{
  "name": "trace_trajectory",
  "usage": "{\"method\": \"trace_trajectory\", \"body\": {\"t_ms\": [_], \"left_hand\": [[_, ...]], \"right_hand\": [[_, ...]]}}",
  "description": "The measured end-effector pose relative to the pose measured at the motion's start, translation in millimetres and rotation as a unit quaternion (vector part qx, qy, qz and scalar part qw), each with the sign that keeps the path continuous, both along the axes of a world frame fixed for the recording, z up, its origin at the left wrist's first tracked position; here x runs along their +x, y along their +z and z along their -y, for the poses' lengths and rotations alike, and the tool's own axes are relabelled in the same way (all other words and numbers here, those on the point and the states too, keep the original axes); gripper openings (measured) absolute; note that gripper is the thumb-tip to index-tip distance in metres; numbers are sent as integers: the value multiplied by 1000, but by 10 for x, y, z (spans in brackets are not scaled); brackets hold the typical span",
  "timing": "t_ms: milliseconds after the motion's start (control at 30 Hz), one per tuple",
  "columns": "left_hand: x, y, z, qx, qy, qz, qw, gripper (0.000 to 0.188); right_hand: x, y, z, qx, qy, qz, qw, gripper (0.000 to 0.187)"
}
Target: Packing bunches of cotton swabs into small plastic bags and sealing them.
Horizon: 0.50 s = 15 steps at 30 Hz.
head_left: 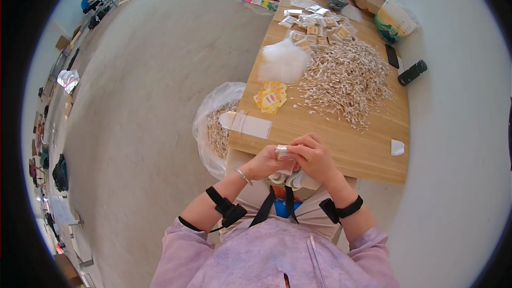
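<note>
My left hand [261,164] is closed round a small clear plastic packet [283,152] with a pale label, just off the table's near edge. The fingers of my right hand [314,159] pinch the packet's right side, so both hands meet on it. What the packet contains is mostly hidden by my fingers. Beyond my hands a large heap of cotton swabs [349,80] lies on the wooden table [341,149]. Left of the heap are a stack of clear plastic bags [284,61] and several yellow printed cards [271,97].
Filled packets [320,26] lie piled behind the heap. A white card strip [250,125] sits at the table's left edge, above a plastic sack of swabs [217,128]. Along the wall are a black bottle [413,73], a phone [392,56] and a translucent tub [396,18].
</note>
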State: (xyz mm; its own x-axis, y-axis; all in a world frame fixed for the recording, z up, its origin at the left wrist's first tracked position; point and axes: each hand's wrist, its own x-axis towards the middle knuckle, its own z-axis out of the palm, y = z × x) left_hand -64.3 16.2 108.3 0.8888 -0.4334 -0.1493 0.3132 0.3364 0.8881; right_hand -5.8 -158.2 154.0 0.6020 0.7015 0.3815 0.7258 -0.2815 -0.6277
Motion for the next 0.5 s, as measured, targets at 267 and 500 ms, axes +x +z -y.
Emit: {"method": "trace_trajectory", "body": {"t_ms": [267,500], "left_hand": [[-95,-51,-1,64,54,7,996,12],[-203,-57,-50,127,71,22,989,12]], "right_hand": [[-225,-131,-172,6,-124,63,990,16],[-234,-181,-235,6,-93,32,995,16]]}}
